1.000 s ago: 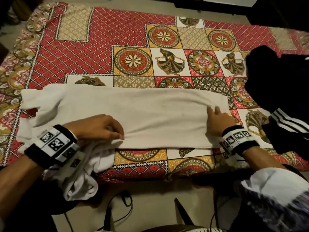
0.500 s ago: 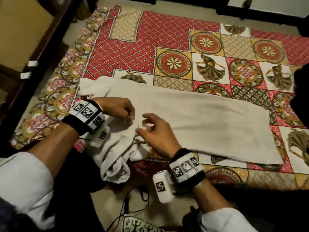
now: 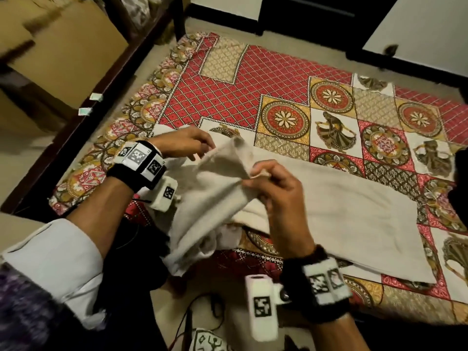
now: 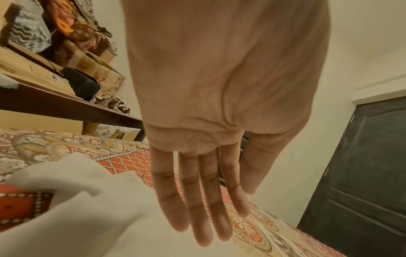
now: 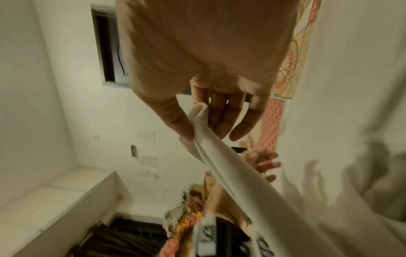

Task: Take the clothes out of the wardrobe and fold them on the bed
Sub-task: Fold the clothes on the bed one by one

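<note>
We are mid-fold on the cream garment (image 3: 316, 211), spread along the bed (image 3: 222, 97). Our right hand (image 3: 273, 188) pinches its raised corner; our left hand (image 3: 184, 143) seems to touch the edge with straight fingers (image 4: 197, 200). Next, carry that corner across squarely.

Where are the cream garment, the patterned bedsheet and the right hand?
cream garment (image 3: 342, 211), head view, flat part lying on the bed.
patterned bedsheet (image 3: 222, 102), head view, bare red diamond area.
right hand (image 3: 281, 188), head view, back of the hand pinching the garment's edge.
</note>
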Available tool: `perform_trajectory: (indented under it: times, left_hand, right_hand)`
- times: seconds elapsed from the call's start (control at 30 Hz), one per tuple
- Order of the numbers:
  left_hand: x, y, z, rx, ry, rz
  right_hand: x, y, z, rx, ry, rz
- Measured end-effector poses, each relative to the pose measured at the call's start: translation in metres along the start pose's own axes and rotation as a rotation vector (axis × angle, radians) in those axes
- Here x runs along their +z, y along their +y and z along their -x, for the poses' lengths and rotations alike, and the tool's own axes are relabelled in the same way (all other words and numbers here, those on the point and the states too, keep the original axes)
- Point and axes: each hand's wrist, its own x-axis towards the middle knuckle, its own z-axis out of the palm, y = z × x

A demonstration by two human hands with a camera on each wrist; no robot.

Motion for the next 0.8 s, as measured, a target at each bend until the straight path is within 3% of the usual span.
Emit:
perform_trajectory:
  times: [0.17, 0.33, 0.47, 0.57, 0.63, 0.73, 0.8]
  left_hand:
    - [0.016, -0.005, -0.004, -0.084, -0.228, 0.059]
    - [0.033, 0.004, -0.011, -0.296, -0.336, 0.084]
    - [0.041, -0.004, -0.019, -0.399, -0.308, 0.060]
    - [0.038, -0.009, -0.020, -0.386, -0.349, 0.019]
    - [0.037, -0.007, -0.019, -0.366, -0.358, -0.061]
    - [0.040, -0.007, -0.022, -0.356, -0.335, -0.002]
    - [0.038, -0.010, -0.024, -0.266, -0.373, -0.099]
  right_hand:
    - [-0.067, -0.067, -0.006, -0.151, 0.198, -0.177]
    - [-0.130, -0.098, -0.012, -0.236, 0.322, -0.256]
    - [-0.174, -0.115, -0.003, -0.286, 0.419, -0.192]
    - [-0.200, -0.115, 0.008, -0.296, 0.445, -0.058]
    - [-0.211, -0.109, 0.013, -0.305, 0.545, 0.131]
    - [-0.219, -0.096, 0.019, -0.313, 0.610, 0.399]
    - [-0.223, -0.088, 0.021, -0.312, 0.633, 0.544]
